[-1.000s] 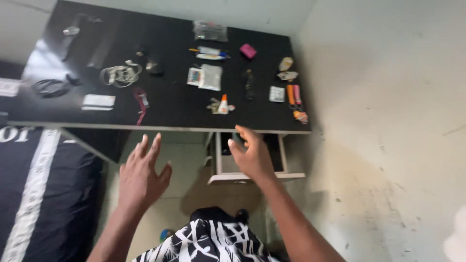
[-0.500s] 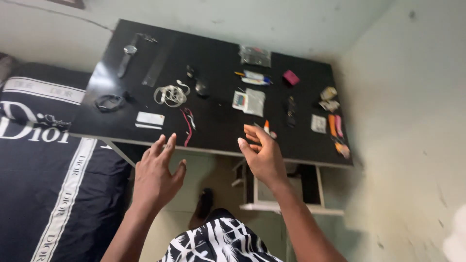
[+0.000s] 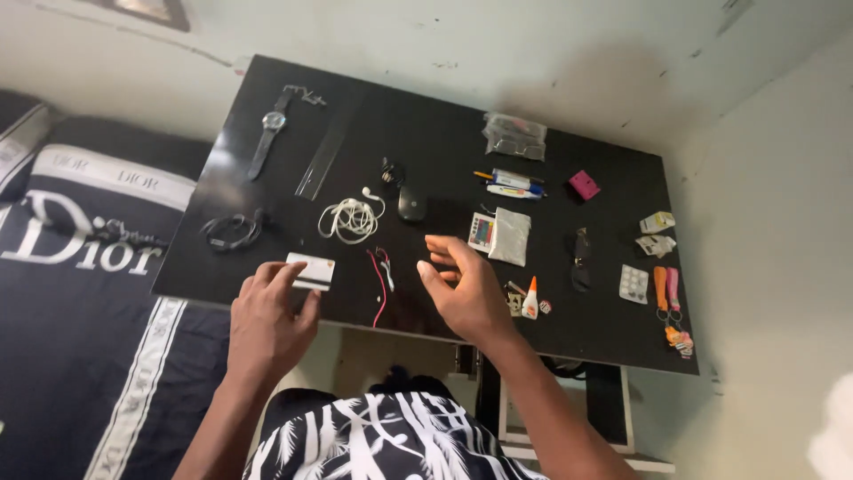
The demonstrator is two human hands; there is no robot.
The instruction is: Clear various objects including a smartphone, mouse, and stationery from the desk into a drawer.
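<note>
While we look down over a lap in black-and-white leaf print (image 3: 391, 440), both hands hover at the near edge of the black desk (image 3: 293, 124). Our left hand (image 3: 267, 320) is loosely spread and holds nothing, its fingertips touching the near side of a white card (image 3: 311, 271) that lies flat by the near edge, left of centre. Our right hand (image 3: 466, 289) is also empty, fingers half curled above the desk near the middle of the near edge, between a red cable (image 3: 380, 284) and a small glue bottle (image 3: 530, 298) with an orange tip.

Farther in, we see a coil of white earphones (image 3: 349, 219), a dark mouse (image 3: 410, 206) and a folded white packet (image 3: 512, 236). A black coiled band (image 3: 233, 229) sits toward the left edge; a blister pack (image 3: 633, 284) and orange and pink straps (image 3: 665, 289) lie by the right edge.

Near the far edge lie a wristwatch (image 3: 267, 133), pens (image 3: 511, 182), a clear bag (image 3: 514, 135) and a pink block (image 3: 584, 185).

A dark bedcover with a white band (image 3: 80, 267) lies left of the desk. Scuffed pale walls (image 3: 533, 53) meet at the far right corner.
</note>
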